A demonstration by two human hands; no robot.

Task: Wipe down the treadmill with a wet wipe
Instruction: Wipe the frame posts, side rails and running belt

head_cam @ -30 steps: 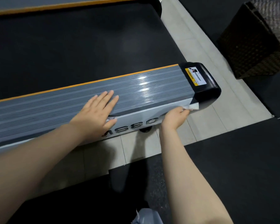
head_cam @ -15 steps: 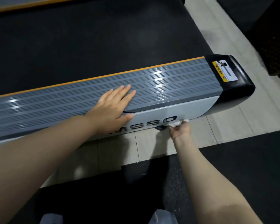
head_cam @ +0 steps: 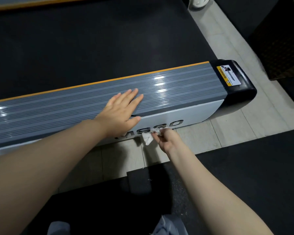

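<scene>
Treadmill: the treadmill (head_cam: 176, 92) fills the upper frame, running left to right, its rear end at the right on pale floor tiles (head_cam: 227, 133).
Belt: a wide matte black belt (head_cam: 92, 44) lies beyond the near rail.
Side rail: the ribbed grey side rail (head_cam: 58, 109) shines with bright light spots, and a thin orange strip (head_cam: 126, 78) edges it on the belt side.
Side panel: below the rail, a pale grey side panel (head_cam: 193, 112) carries dark block lettering, partly covered by the hands.
End cap: a glossy black end cap (head_cam: 239, 89) closes the rail at the right, with a yellow-and-white warning sticker (head_cam: 228, 76) on top.
Left hand: the left hand (head_cam: 120, 112) lies flat on the rail, fingers straight and together, thumb down over the panel's top edge, gripping nothing.
Right hand: the right hand (head_cam: 166, 138) is low against the panel's bottom edge, fingers curled, pinching the wipe.
Wet wipe: the wet wipe (head_cam: 148, 137) is white and crumpled, bunched at the fingertips, touching the lettering, one corner hanging down over the tiles.
Floor: dark rubber mat (head_cam: 244, 167) lies on the near side of the tiles.
Corner: a dark woven basket (head_cam: 282, 48) stands at the right edge.
</scene>
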